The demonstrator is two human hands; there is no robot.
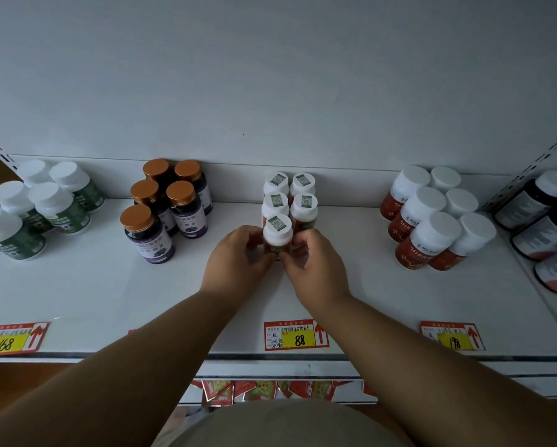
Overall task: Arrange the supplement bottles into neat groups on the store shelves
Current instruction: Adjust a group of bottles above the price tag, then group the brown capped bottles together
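Several small orange bottles with white caps and green stickers stand in a tight group at the middle of the white shelf. The front bottle of that group is held from both sides: my left hand curls round its left side and my right hand pinches its right side and lower label. The bottle stands upright, touching the ones behind it. My fingers hide its lower half.
Green-label bottles stand at the far left, purple bottles with copper caps left of centre, red bottles with white caps at the right, dark bottles on the neighbouring shelf. Price tags line the front edge.
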